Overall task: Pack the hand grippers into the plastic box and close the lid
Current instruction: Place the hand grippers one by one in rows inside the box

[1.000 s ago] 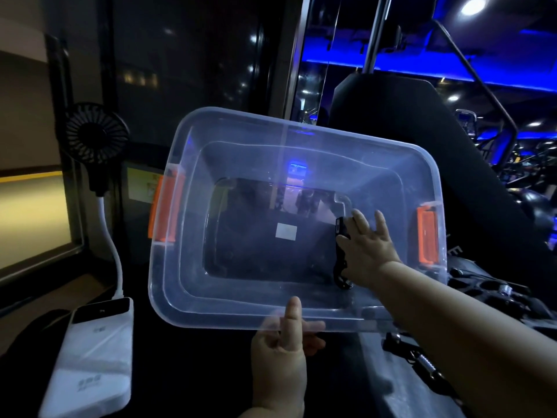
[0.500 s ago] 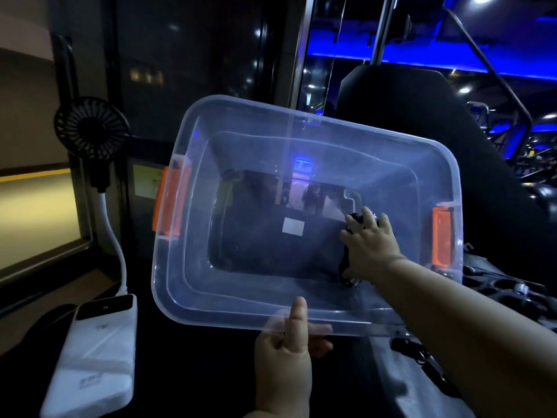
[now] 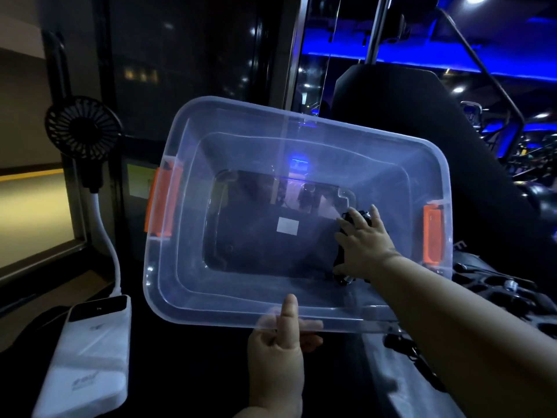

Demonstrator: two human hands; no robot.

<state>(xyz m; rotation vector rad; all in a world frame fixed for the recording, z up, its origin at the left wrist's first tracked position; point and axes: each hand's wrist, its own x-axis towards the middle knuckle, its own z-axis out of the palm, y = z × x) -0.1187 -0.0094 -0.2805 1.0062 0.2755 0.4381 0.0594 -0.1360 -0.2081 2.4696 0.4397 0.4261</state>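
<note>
The left hand (image 3: 275, 354) pinched the tilted box (image 3: 193, 164) at lower centre; the right hand (image 3: 366, 245) clamped fingers round a gripper (image 3: 340, 262) inside. Released there, it could slide out.

Both hands are bare. The left hand (image 3: 277, 354) is plump, with short rounded fingers and a thick thumb; below it only a short stretch of bare wrist (image 3: 271, 408) shows. Behind the right hand (image 3: 364, 245), a bare, full forearm (image 3: 467, 327) widens away from it. Dim bluish light blurs the nails.
</note>
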